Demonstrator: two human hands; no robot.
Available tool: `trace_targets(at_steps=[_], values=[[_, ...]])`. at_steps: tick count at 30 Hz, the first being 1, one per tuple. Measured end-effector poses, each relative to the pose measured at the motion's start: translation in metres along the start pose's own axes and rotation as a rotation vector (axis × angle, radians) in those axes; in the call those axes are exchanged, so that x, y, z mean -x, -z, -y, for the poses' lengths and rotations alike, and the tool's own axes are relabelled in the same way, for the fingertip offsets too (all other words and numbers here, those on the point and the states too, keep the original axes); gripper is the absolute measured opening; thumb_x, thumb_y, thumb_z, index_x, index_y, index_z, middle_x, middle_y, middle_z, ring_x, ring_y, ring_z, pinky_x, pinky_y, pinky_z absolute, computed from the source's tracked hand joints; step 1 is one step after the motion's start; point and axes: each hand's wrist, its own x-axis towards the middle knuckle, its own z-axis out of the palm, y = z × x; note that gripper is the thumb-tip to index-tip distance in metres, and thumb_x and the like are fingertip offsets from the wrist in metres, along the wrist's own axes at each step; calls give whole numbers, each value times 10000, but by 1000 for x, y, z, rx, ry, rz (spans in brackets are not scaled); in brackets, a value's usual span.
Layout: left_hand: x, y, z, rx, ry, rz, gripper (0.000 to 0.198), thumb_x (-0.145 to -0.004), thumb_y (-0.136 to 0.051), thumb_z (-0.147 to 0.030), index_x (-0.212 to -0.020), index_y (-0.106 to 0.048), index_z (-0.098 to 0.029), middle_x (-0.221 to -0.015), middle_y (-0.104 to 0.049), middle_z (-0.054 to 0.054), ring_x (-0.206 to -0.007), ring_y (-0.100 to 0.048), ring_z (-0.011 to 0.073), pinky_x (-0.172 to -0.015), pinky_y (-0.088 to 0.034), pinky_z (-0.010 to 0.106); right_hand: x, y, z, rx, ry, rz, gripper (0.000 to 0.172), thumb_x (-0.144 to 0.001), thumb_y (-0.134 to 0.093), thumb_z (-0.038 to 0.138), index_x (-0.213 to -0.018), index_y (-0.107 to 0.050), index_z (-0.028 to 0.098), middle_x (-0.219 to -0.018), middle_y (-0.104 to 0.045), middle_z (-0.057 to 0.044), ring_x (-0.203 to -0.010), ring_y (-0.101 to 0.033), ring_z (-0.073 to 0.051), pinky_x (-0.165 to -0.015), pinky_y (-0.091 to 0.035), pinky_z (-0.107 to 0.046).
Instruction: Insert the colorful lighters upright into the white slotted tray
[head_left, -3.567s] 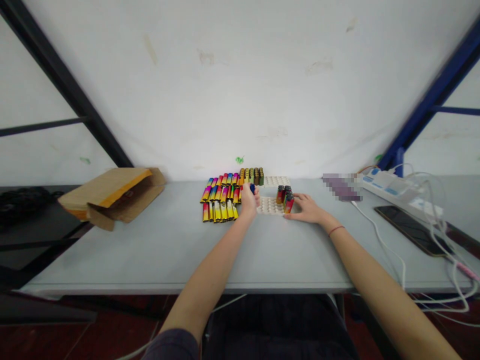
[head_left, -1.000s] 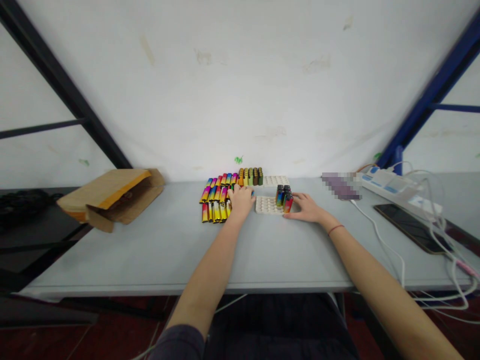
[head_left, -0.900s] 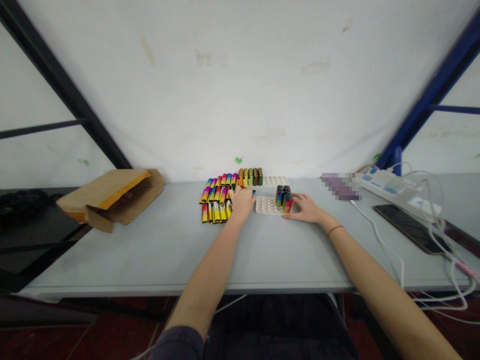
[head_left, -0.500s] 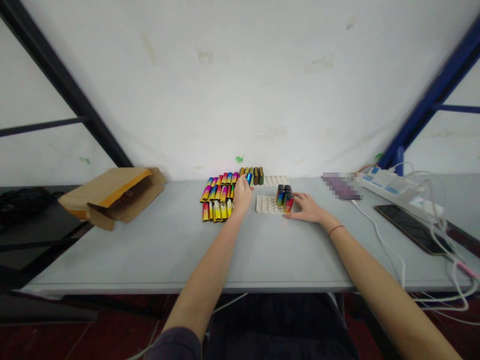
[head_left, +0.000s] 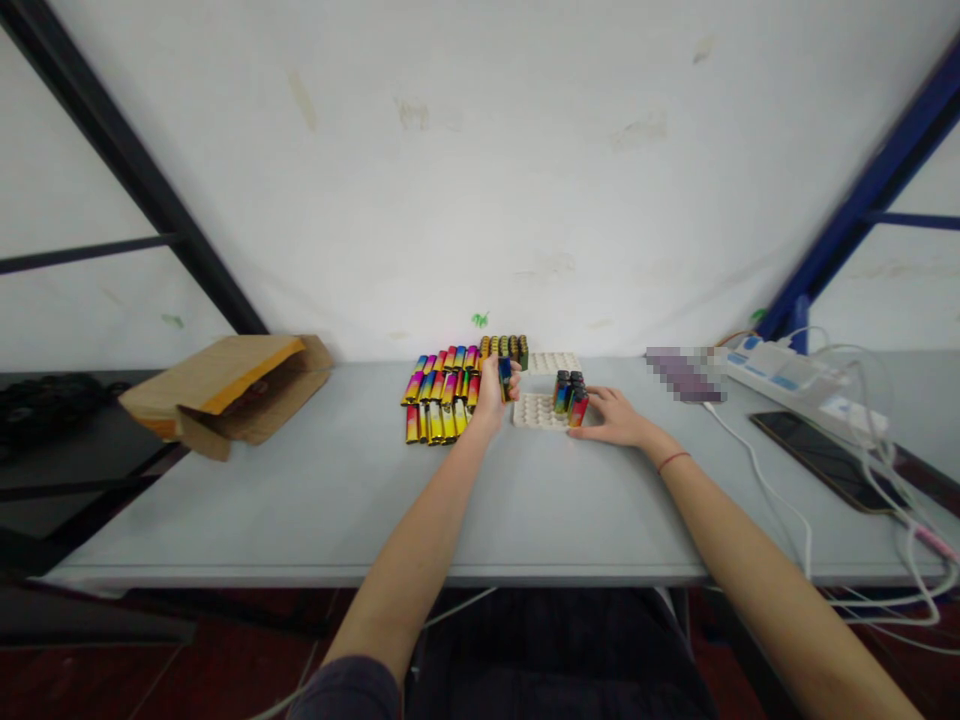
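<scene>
On the grey counter [head_left: 465,540], many lighters [head_left: 446,392] lie in rows left of centre, unplaced. Near centre, the pale tray [head_left: 535,410] is only partly filled: left part bare, a few upright lighters [head_left: 577,405] at right. The right hand [head_left: 616,416] has fingers spread apart at the tray's right end; the left hand [head_left: 490,394] has fingers curled closed around one dark-blue lighter [head_left: 505,381].

Likely small workshop: grey worktable [head_left: 300,510], scuffed white wall [head_left: 480,200], blue metal post [head_left: 885,165], power strip [head_left: 802,388].
</scene>
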Motion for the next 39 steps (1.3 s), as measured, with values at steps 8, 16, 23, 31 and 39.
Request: trace_targets(at_steps=[8, 16, 23, 31, 39], values=[[-3, 2, 12, -48, 99, -58, 582, -973, -448, -634, -560, -364, -233, -398, -293, -72, -321, -228, 55, -352, -149, 193, -1, -2, -2, 4, 10, -11, 879, -795, -719, 795, -1425, -683, 183, -1529, -591, -204, -1426, -515, -456, -1233, -384, -587], [-3, 0, 11, -59, 61, -136, 501, -1019, -394, -390, -546, -350, -229, -400, -226, -81, -323, -155, 54, -354, -98, 184, -1, -3, -3, 11, -2, -2, 882, -796, -727, 782, -1428, -680, 169, -1541, -579, -204, -1437, -506, -453, -1243, -377, -565], [-2, 0, 14, -49, 8, -139, 537, -1036, -370, -445, -549, -376, -220, -412, -220, -80, -346, -150, 58, -366, -118, 180, -2, -4, -5, 9, 16, -10, 880, -803, -720, 778, -1432, -674, 165, -1537, -581, -217, -1434, -507, -459, -1241, -369, -592], [-2, 1, 17, -47, -21, -163, 539, -1043, -346, -429, -545, -371, -224, -427, -227, -72, -353, -171, 66, -380, -137, 198, -1, -1, -2, 6, 1, 7, 906, -804, -713, 786, -1449, -661, 151, -1548, -570, -214, -1434, -502, -460, -1242, -371, -588], [-2, 4, 15, -78, -122, -238, 468, -1029, -359, -333, -576, -392, -223, -447, -266, -62, -376, -239, 81, -400, -165, 199, -1, 0, -3, -6, 9, 9, 891, -796, -715, 793, -1442, -671, 180, -1546, -575, -200, -1434, -504, -453, -1238, -379, -582]])
